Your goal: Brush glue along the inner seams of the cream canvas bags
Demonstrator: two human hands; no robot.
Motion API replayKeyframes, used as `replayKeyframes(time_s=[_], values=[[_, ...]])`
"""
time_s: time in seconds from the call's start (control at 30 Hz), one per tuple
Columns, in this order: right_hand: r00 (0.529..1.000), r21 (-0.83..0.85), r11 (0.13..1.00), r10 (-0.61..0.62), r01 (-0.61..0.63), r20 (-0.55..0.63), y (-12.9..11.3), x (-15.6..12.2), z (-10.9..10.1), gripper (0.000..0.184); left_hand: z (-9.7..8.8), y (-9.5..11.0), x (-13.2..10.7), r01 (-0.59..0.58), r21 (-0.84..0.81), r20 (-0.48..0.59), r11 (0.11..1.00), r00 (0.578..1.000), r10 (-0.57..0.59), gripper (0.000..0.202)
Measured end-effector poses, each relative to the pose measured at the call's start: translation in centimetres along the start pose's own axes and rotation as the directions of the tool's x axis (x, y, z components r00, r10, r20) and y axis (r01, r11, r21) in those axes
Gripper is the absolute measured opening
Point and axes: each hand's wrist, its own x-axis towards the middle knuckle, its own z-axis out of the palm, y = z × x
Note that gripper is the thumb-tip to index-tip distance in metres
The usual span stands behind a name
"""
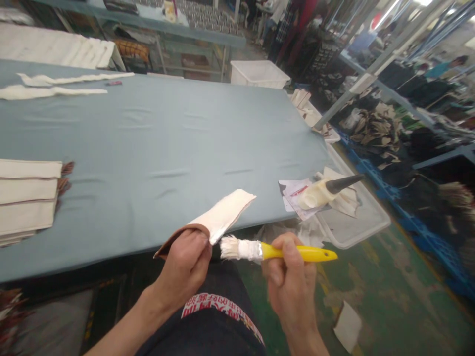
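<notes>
My right hand [291, 282] is closed round the yellow handle of a paintbrush [245, 248]. The brush points left, and its bristles and ferrule are caked with a whitish substance. My left hand [189, 259] grips a strip of material [224, 212], cream on one face and brown on the other, bent over at the fingers. The strip's far end reaches over the table edge. The bristle tips are close to the strip's right edge; I cannot tell whether they touch. My left fingertips are partly hidden by the fold.
A blue-grey covered table [178, 133] spreads ahead. Stacked cream strips [27, 198] lie at left. A whitish bottle [313, 195] with a dark nozzle lies at the right edge, above a translucent bin [356, 232]. A metal post [349, 99] slants up at right; a scrap [348, 326] is on the floor.
</notes>
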Motion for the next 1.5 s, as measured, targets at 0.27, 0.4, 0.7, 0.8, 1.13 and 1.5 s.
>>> replayKeyframes(time_s=[0.27,0.4,0.7,0.8,1.13,1.5], values=[[0.996,0.097,0.992,-0.084,0.086,-0.024,-0.4,1.0,2.5,0.038,-0.8,1.6,2.2,0.531,-0.556,0.238,0.640,0.839,-0.490,0.021],[0.995,0.151,0.984,-0.094,0.092,0.012,-0.7,0.3,3.3,0.038,-1.0,1.8,2.3,0.569,-0.669,0.325,0.478,0.802,-0.501,0.020],[0.981,0.150,0.970,-0.180,0.189,-0.073,-0.9,0.4,4.3,0.038,-1.5,3.2,2.1,0.633,-0.683,0.452,0.364,0.758,-0.471,0.033],[0.970,0.145,0.963,-0.214,0.229,-0.114,-0.8,0.3,3.9,0.037,-1.8,3.0,2.1,0.644,-0.690,0.460,0.331,0.743,-0.486,0.033],[0.977,0.173,0.962,-0.199,0.210,-0.078,-0.4,-0.5,5.3,0.040,-2.2,3.4,2.5,0.614,-0.672,0.400,0.414,0.772,-0.494,0.024],[0.968,0.127,0.962,-0.233,0.243,-0.090,-0.2,-1.0,4.8,0.037,-1.9,1.7,0.9,0.626,-0.722,0.477,0.294,0.759,-0.443,0.037]])
